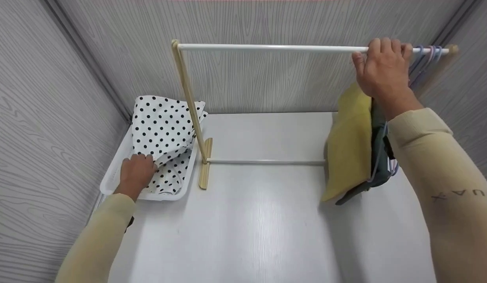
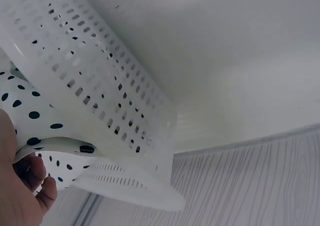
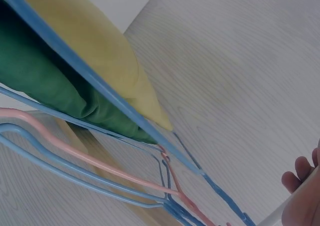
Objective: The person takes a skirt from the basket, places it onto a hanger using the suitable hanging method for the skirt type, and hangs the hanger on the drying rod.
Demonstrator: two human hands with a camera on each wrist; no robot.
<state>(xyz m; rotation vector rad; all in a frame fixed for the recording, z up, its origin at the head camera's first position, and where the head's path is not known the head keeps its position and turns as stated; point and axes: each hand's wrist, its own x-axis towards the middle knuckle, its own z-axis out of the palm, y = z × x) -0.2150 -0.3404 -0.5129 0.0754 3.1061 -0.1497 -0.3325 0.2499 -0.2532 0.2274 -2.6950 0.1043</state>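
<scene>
At the left, a white cloth with black polka dots point(image 1: 162, 124) lies bunched in a white plastic basket point(image 1: 105, 184), part of it draped up over the back. My left hand point(image 1: 137, 173) pinches a fold of this cloth near the basket's front; the left wrist view shows curled fingers point(image 2: 35, 173) at the fold beside the perforated basket wall point(image 2: 107, 86). My right hand point(image 1: 386, 70) grips the white top rod point(image 1: 267, 48) of a clothes rack near its right end. Just beside that hand hang a yellow garment point(image 1: 349, 145) and a dark green garment point(image 3: 55, 71) on hangers.
Blue hangers point(image 3: 95, 81) and a pink hanger point(image 3: 100, 161) hook over the rod's right end. The rack's wooden left post point(image 1: 188, 94) stands against the basket's right side, with a lower rod point(image 1: 267, 161) near the white table point(image 1: 247, 228). Grey wood-grain panels point(image 1: 259, 82) enclose the table.
</scene>
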